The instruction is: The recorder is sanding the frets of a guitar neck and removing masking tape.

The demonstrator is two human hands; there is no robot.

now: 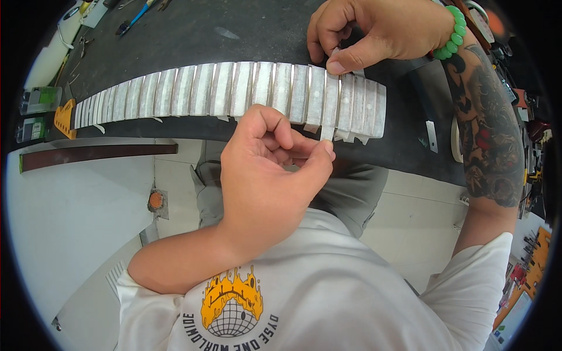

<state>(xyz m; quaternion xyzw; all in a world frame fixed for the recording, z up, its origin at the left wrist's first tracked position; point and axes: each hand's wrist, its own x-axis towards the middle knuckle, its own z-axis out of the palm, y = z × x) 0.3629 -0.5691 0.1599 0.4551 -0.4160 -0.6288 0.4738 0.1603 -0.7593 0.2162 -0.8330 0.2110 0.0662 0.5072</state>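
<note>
Across the dark work surface lies a guitar fretboard [221,88], its frets showing as thin metal lines between strips of whitish masking tape. My left hand [266,175] is at the near edge, thumb and fingertips pinched on the loose end of a tape strip [328,126] toward the wide right end. Over the far edge, my right hand [374,38] has its thumb and fingers closed at the far end of what looks like the same strip. Several loose tape ends hang below the near edge.
A yellow-orange block [65,119] stands at the fretboard's narrow left end. A blue-handled brush [133,19] lies at the back left of the dark work surface [257,35]. Right of the fretboard is a small metal blade [431,136]. Green-lidded boxes [40,100] sit far left.
</note>
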